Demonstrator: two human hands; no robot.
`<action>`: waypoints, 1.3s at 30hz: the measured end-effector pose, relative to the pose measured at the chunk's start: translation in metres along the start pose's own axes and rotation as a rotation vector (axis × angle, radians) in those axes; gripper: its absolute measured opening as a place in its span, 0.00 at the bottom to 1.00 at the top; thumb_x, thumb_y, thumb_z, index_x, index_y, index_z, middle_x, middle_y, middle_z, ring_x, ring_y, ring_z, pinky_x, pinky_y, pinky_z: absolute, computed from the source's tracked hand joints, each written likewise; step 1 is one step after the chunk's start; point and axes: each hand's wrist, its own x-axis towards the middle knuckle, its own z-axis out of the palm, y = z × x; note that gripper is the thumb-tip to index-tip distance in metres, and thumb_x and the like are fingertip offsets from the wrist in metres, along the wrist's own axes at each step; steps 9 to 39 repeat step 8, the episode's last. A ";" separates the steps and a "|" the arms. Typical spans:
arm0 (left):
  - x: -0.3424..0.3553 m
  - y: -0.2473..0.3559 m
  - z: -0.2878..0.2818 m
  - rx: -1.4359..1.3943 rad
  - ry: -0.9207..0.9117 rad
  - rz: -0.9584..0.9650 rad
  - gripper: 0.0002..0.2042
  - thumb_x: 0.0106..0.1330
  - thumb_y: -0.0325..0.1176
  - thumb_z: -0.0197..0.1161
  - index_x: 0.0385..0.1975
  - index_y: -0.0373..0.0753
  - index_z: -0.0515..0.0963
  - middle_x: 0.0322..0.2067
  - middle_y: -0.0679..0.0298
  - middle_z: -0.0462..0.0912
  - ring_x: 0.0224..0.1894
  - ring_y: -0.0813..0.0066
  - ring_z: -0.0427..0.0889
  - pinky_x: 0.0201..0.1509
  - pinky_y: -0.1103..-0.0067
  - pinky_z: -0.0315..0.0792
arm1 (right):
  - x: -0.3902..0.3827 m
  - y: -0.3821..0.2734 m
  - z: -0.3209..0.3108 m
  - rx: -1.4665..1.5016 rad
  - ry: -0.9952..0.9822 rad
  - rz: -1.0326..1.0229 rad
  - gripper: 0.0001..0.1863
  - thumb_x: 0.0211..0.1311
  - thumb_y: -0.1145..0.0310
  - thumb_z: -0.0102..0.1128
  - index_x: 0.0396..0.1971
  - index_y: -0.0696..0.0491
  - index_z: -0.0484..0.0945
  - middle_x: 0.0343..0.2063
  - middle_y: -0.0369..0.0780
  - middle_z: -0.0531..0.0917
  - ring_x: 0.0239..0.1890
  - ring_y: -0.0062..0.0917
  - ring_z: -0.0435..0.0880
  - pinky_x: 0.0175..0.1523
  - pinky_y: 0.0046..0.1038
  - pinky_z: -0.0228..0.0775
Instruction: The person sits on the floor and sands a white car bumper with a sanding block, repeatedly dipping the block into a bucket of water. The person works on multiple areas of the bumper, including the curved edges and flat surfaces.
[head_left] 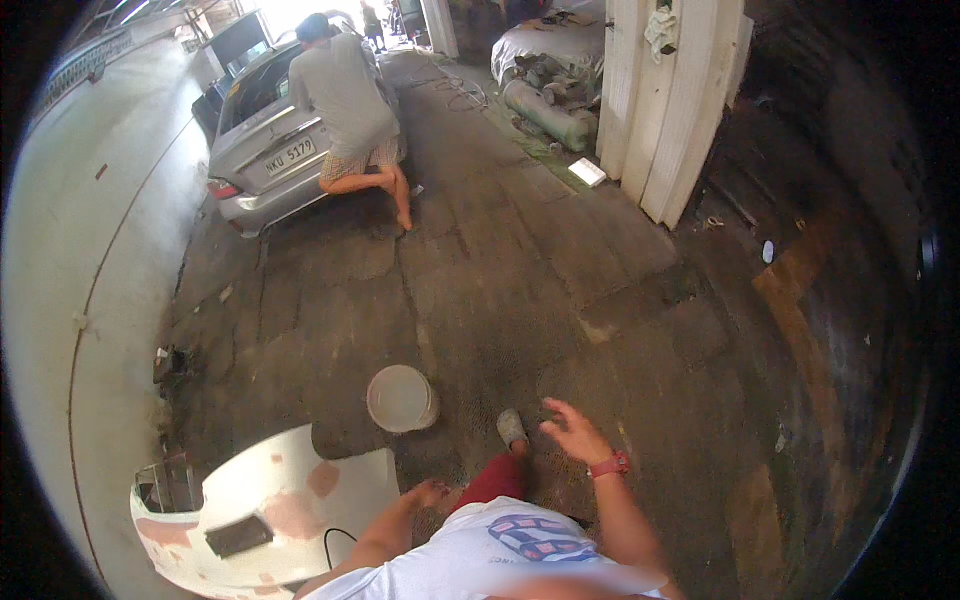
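Observation:
My right hand (577,432) is held out over the floor, fingers apart and nothing in it; a red watch is on its wrist. My left hand (430,493) hangs low beside my body, its fingers loosely bent and no object visible in them. Nearest to it is a white car bumper (350,480) with pinkish-brown patches, lying at the lower left. A dark rectangle (238,537) shows on the bumper; whether it is an opening or a separate thing I cannot tell. Ahead of me stands a round whitish bucket (400,398), touched by neither hand.
At the far left, a person (345,95) leans against a silver car (270,150). A pale wall (120,220) runs along the left side. To the right stand a white post (665,110), a covered heap (550,55) and a green roll (545,115). The floor (480,290) is dark and stained.

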 end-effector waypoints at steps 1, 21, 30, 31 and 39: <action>0.011 0.007 -0.012 -0.004 0.014 -0.029 0.29 0.75 0.50 0.69 0.71 0.43 0.81 0.71 0.47 0.82 0.71 0.47 0.82 0.78 0.57 0.73 | 0.020 0.022 -0.012 -0.176 0.073 0.087 0.37 0.73 0.52 0.73 0.78 0.49 0.74 0.73 0.53 0.80 0.75 0.49 0.79 0.78 0.46 0.71; 0.115 0.102 -0.162 0.011 0.175 -0.041 0.27 0.77 0.51 0.63 0.69 0.41 0.83 0.67 0.45 0.85 0.69 0.45 0.85 0.73 0.57 0.77 | 0.083 0.204 -0.090 -0.043 0.143 0.754 0.39 0.71 0.44 0.74 0.77 0.45 0.77 0.75 0.50 0.79 0.78 0.43 0.77 0.78 0.43 0.71; 0.115 0.102 -0.162 0.011 0.175 -0.041 0.27 0.77 0.51 0.63 0.69 0.41 0.83 0.67 0.45 0.85 0.69 0.45 0.85 0.73 0.57 0.77 | 0.083 0.204 -0.090 -0.043 0.143 0.754 0.39 0.71 0.44 0.74 0.77 0.45 0.77 0.75 0.50 0.79 0.78 0.43 0.77 0.78 0.43 0.71; 0.115 0.102 -0.162 0.011 0.175 -0.041 0.27 0.77 0.51 0.63 0.69 0.41 0.83 0.67 0.45 0.85 0.69 0.45 0.85 0.73 0.57 0.77 | 0.083 0.204 -0.090 -0.043 0.143 0.754 0.39 0.71 0.44 0.74 0.77 0.45 0.77 0.75 0.50 0.79 0.78 0.43 0.77 0.78 0.43 0.71; 0.115 0.102 -0.162 0.011 0.175 -0.041 0.27 0.77 0.51 0.63 0.69 0.41 0.83 0.67 0.45 0.85 0.69 0.45 0.85 0.73 0.57 0.77 | 0.083 0.204 -0.090 -0.043 0.143 0.754 0.39 0.71 0.44 0.74 0.77 0.45 0.77 0.75 0.50 0.79 0.78 0.43 0.77 0.78 0.43 0.71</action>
